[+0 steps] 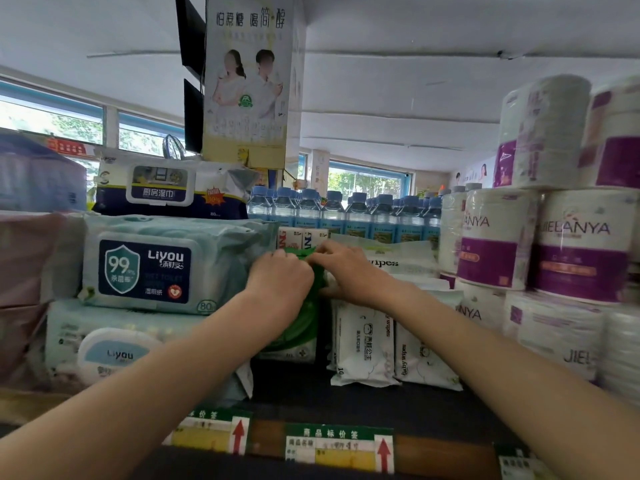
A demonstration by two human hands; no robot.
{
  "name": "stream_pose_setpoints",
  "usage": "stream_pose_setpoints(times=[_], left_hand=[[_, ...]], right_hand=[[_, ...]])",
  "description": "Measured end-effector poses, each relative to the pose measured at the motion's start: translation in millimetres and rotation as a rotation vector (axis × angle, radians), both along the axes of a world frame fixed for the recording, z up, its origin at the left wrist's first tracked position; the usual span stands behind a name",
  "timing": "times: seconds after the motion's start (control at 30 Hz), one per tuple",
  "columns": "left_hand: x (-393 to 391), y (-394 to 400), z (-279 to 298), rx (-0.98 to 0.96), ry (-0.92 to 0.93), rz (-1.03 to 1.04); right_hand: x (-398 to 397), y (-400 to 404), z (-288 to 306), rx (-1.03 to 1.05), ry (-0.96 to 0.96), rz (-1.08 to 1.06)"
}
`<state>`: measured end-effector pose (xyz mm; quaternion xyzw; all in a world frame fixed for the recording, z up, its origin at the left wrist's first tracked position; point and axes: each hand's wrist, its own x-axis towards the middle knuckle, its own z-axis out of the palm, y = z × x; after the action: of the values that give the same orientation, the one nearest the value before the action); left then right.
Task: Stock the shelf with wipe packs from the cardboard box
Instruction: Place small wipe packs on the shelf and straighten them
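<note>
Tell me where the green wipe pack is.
Head view, centre of the shelf: the green wipe pack stands gripped by both hands, between the Liyou packs and the white wipes.

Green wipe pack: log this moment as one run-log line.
phase: placing | left hand: grips green wipe pack | right hand: pinches its top edge | pack: upright, between Liyou packs and white baby wipes

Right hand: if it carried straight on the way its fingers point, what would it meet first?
The right hand points left at the green wipe pack it already pinches; just past that, probably the left hand.
</note>
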<state>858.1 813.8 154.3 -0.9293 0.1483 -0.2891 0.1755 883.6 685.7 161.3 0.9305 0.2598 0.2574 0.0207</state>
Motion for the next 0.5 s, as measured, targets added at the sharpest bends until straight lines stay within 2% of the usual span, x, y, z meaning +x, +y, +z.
stream_pose_setpoints(times=[0.1, 0.17, 0.2, 0.3, 0.37, 0.5], left_hand=[[-24, 10, -18, 0.2, 0.11, -0.021], [-32, 15, -27, 0.263, 0.156, -0.003], [-34, 17, -29, 0.263, 0.155, -0.001], [-35, 16, -33, 0.251, 0.134, 0.011], [-34, 13, -35, 0.263, 0.124, 0.04], [-33, 5, -40, 0.283, 0.127, 0.09]], right_hand=[[-10, -10, 5, 0.133, -0.001, 0.015], [-23, -11, 3, 0.181, -0.023, 0.026], [-30, -11, -2, 0.141, -0.035, 0.023], [-45, -10, -26, -0.194, -0.057, -0.028], [-49, -9, -40, -0.342, -0.054, -0.073], [-46, -8, -45, -0.403, -0.08, -0.114]])
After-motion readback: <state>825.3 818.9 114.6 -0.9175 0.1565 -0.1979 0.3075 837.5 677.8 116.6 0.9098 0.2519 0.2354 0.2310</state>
